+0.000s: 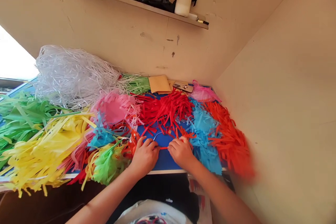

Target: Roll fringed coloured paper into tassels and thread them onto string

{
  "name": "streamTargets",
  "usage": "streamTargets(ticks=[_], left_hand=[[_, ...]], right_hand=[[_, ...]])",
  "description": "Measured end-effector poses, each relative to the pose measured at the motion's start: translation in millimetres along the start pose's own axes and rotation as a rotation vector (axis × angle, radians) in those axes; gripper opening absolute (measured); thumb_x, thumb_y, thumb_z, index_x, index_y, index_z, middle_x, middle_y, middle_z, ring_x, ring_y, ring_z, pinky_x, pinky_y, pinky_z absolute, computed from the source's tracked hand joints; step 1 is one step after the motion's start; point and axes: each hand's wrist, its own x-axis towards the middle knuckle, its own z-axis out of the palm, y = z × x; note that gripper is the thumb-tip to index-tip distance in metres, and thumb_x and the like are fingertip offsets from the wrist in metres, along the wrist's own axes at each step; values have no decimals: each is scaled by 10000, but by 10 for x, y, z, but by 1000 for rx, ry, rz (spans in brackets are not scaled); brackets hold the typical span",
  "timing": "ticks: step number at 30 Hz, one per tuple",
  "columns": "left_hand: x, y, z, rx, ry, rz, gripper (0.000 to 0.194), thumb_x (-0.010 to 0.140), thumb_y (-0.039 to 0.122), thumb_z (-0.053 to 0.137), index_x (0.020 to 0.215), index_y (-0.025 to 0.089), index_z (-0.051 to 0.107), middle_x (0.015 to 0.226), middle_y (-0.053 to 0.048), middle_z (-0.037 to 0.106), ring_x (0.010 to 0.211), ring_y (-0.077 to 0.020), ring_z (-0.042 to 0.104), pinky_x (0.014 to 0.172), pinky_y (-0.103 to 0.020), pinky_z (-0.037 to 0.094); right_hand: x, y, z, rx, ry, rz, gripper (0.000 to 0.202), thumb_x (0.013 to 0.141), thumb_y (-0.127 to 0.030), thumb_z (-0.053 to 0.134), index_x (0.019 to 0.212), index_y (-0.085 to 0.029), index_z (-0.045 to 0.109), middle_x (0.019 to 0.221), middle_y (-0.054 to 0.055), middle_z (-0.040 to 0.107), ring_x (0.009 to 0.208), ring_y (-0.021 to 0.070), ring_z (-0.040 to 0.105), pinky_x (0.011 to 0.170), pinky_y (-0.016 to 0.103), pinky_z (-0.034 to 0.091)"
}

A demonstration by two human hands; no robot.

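Note:
Between my two hands a thin orange-red paper strip (163, 148) is stretched level over the blue tabletop (165, 162). My left hand (146, 154) is closed on its left end, with orange-red fringe beside the fingers. The other end is pinched in my right hand (180, 150), where more orange fringe (187, 134) sticks out past the fingertips. A thin white string (158, 134) curves on the table just beyond my hands. Red fringed paper (168, 108) lies behind them, and light blue fringe (206, 133) is to the right of my right hand.
Yellow (49, 143), green (21, 119) and pink (115, 108) fringed paper and white strips (76, 73) cover the left side. At the back lie a brown envelope (159, 84) and a phone (183, 86). Orange-red fringe (231, 136) hangs at the right. A shelf (141, 4) crosses the wall.

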Motion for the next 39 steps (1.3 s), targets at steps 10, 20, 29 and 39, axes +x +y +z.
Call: streamTargets(ticks=[10, 20, 29, 39], left_hand=[[-56, 221, -784, -231, 166, 326, 296, 1005, 166, 365, 1066, 199, 652, 933, -3, 751, 884, -129, 654, 1132, -404, 192], [-114, 302, -812, -424, 315, 146, 157, 933, 155, 543, 1041, 199, 649, 934, -24, 743, 834, -132, 684, 1055, -373, 388], [-203, 434, -717, -812, 198, -258, 134, 889, 243, 605, 910, 232, 736, 814, -35, 687, 752, -143, 660, 688, -231, 547], [-168, 465, -827, -1431, -8, -761, 345, 736, 524, 722, 759, 180, 705, 753, -54, 740, 688, -182, 682, 640, -270, 555]], right_hand=[[9, -586, -906, 681, -154, 360, 174, 914, -298, 583, 823, -236, 718, 858, 9, 711, 809, 164, 582, 774, 327, 367], [49, -737, -520, 1724, -5, 821, 289, 658, -407, 829, 613, -164, 678, 547, -38, 568, 451, 66, 456, 476, 201, 334], [79, -940, -389, 1681, 206, 861, 279, 699, -413, 798, 793, -210, 631, 729, -27, 637, 541, 109, 602, 517, 226, 496], [494, 697, -116, 339, 190, 834, 120, 833, -225, 603, 852, -170, 709, 927, 110, 674, 829, 231, 646, 776, 349, 473]])
